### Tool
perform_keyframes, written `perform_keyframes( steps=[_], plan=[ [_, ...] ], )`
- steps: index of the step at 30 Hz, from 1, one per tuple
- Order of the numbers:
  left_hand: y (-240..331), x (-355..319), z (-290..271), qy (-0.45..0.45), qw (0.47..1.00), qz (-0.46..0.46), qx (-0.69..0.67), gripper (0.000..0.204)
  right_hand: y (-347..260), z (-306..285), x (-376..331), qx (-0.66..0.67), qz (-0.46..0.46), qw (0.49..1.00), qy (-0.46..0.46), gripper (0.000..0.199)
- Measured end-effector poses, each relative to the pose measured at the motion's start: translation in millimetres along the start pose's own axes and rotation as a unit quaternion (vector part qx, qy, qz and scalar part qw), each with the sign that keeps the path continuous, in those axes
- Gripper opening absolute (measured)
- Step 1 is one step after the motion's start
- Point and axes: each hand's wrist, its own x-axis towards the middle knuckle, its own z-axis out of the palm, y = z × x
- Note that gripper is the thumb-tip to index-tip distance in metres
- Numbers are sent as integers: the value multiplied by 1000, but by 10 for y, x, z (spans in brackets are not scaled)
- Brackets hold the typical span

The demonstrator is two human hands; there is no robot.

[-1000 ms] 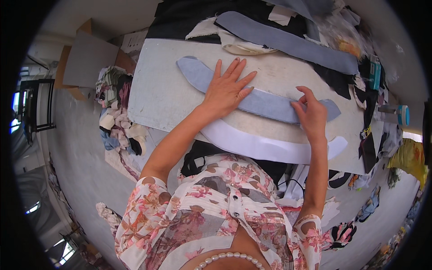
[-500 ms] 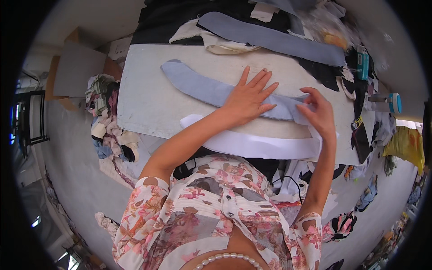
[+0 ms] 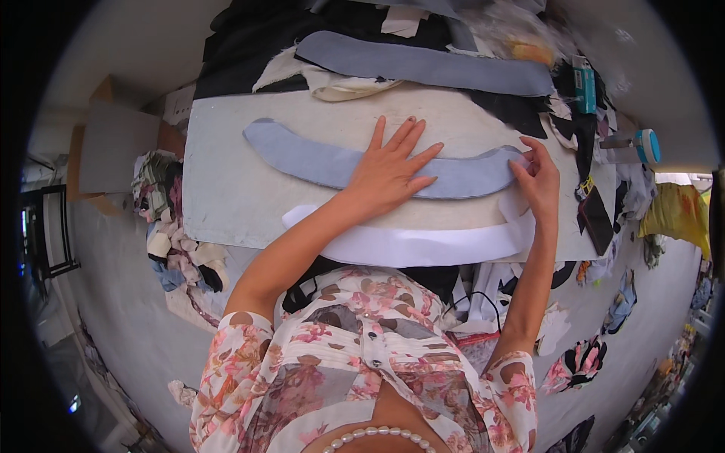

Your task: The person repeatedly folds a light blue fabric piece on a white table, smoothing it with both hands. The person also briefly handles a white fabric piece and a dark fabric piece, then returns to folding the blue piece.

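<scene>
Flat: two hands (image 3: pixel 393 166) on one blue-grey strip (image 3: pixel 302 155); one white strip (image 3: pixel 423 245).

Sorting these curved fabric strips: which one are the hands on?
The light grey-blue strip mid-board: the left hand lies flat on it, the right hand at its end. The darker grey strip and white strip lie apart.

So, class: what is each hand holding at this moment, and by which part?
The left hand lies flat on the middle of the curved grey-blue fabric piece, gripping nothing. The right hand pinches that piece's right end.
</scene>
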Motion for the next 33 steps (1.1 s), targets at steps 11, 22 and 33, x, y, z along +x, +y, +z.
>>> perform_keyframes(
  steps=[11, 22, 33],
  plan=[
    [1, 3, 15, 21, 1000, 9, -9, 55, -41, -56, 15, 81, -69, 990, 97, 21],
    [-11, -1, 3, 21, 1000, 5, -18, 56, -291, 167, 311, 57, -78, 994, 45, 9],
    [-661, 174, -422, 218, 963, -15, -158, 38, -1012, 839, 1122, -16, -321, 947, 8, 21]
  ],
)
